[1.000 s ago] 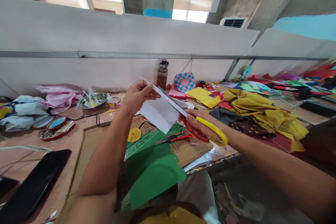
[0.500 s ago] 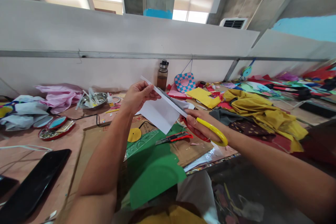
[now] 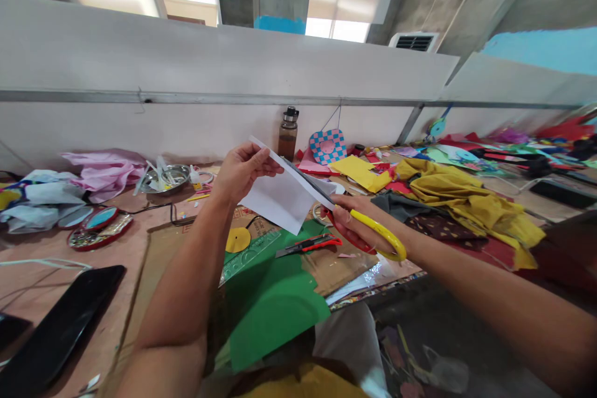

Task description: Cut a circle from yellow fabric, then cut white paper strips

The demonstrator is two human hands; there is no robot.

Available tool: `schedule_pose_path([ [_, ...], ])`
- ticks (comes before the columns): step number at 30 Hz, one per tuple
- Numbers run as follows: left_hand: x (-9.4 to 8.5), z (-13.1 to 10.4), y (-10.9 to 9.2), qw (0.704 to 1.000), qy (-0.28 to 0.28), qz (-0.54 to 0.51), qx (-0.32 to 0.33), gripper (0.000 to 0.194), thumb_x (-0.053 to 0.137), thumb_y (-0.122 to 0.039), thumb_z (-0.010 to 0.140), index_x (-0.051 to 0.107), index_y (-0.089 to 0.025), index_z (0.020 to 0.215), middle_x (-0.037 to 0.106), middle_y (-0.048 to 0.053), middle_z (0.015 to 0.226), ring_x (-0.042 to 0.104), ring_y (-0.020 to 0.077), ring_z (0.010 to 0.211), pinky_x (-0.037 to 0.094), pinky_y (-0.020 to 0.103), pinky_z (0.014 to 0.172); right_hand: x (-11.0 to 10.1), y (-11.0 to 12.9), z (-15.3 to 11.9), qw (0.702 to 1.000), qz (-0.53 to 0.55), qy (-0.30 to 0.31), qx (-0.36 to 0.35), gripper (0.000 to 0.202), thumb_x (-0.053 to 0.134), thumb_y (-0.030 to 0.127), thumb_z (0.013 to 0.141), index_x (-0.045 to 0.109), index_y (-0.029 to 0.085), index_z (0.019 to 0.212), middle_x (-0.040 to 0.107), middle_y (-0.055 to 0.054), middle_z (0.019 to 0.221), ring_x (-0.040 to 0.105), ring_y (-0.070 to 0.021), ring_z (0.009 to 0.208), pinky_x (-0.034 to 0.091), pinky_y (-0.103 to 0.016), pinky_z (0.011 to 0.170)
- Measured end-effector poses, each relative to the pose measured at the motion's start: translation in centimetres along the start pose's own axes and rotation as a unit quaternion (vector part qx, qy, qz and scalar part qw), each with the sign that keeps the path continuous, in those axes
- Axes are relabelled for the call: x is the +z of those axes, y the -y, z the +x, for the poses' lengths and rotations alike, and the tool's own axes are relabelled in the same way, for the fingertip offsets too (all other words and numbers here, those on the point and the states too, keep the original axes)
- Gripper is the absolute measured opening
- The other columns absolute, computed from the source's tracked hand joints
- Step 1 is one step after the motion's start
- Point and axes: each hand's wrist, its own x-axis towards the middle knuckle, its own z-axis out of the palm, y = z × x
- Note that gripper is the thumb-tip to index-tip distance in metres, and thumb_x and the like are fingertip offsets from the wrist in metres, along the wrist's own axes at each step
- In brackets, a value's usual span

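A sheet of white paper point(image 3: 280, 200) is raised above the workbench, its upper edge pinched between the thumb and fingers of my left hand point(image 3: 247, 169). My right hand point(image 3: 355, 214) is closed on scissors point(image 3: 383, 233) with one yellow and one red handle loop. The dark blades lie along the paper's upper edge, pointing up and left toward my left hand; a narrow white strip runs beside them. Below the paper, a red and black utility knife point(image 3: 310, 245) rests on green sheet material point(image 3: 275, 311), near a clear ruler point(image 3: 249, 255).
A brown bottle point(image 3: 288, 135) stands by the wall. Yellow cloth point(image 3: 471, 205) is heaped at the right. To the left are a metal bowl point(image 3: 175, 179), a round red case point(image 3: 100, 230) and a black phone point(image 3: 63, 329). Cardboard point(image 3: 163, 261) lies under the green material.
The lower part of the white paper has shifted slightly left. My right hand and the scissors have moved very slightly right, while my left hand has barely moved.
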Motion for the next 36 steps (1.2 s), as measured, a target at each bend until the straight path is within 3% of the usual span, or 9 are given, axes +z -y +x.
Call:
schedule_pose_path([
  [6,0.4,0.0,0.7,0.999,0.036,0.003,-0.006,0.026,0.08,-0.036,0.079,0.064,-0.015,0.076,0.072,0.004,0.067,0.076,0.0201,0.07,0.058,0.029,0.066,0.3,0.4,-0.1,0.998,-0.057,0.011,-0.039,0.062,0.033,0.079,0.094,0.055,0.021,0.091,0.051,0.003,0.061,0.046,-0.0101,0.043,0.037,-0.022,0.038],
  [14,0.2,0.0,0.8,0.999,0.049,-0.01,0.001,0.025,0.08,-0.035,0.079,0.065,-0.016,0.078,0.073,0.003,0.068,0.073,0.0172,0.065,0.059,0.03,0.067,0.6,0.7,-0.2,0.999,-0.022,0.016,-0.028,0.063,0.034,0.079,0.093,0.057,0.02,0.097,0.049,0.004,0.062,0.047,-0.009,0.044,0.039,-0.018,0.037],
  [24,0.2,0.1,0.9,0.995,0.086,-0.04,0.021,0.037,0.088,-0.043,0.071,0.065,-0.015,0.076,0.073,0.003,0.068,0.073,0.0172,0.063,0.06,0.03,0.066,0.8,0.6,-0.1,0.999,0.025,0.025,0.006,0.066,0.038,0.084,0.088,0.054,0.021,0.094,0.047,0.006,0.059,0.043,-0.0079,0.041,0.038,-0.019,0.035],
  [29,0.2,0.3,1.1,0.992,0.104,-0.064,0.035,0.039,0.09,-0.044,0.068,0.066,-0.014,0.076,0.074,0.003,0.067,0.073,0.0164,0.062,0.058,0.026,0.061,0.8,0.7,-0.1,0.998,0.047,0.035,-0.008,0.066,0.038,0.086,0.087,0.052,0.021,0.093,0.049,0.005,0.061,0.044,-0.0076,0.041,0.04,-0.02,0.036],
  [36,0.2,0.1,1.2,0.993,0.103,-0.05,0.032,0.038,0.088,-0.045,0.07,0.065,-0.015,0.074,0.073,0.002,0.067,0.072,0.0156,0.061,0.06,0.03,0.067,0.9,0.3,0.3,0.997,0.065,0.037,-0.03,0.063,0.037,0.082,0.09,0.052,0.02,0.091,0.048,0.006,0.059,0.042,-0.0063,0.039,0.036,-0.018,0.034],
])
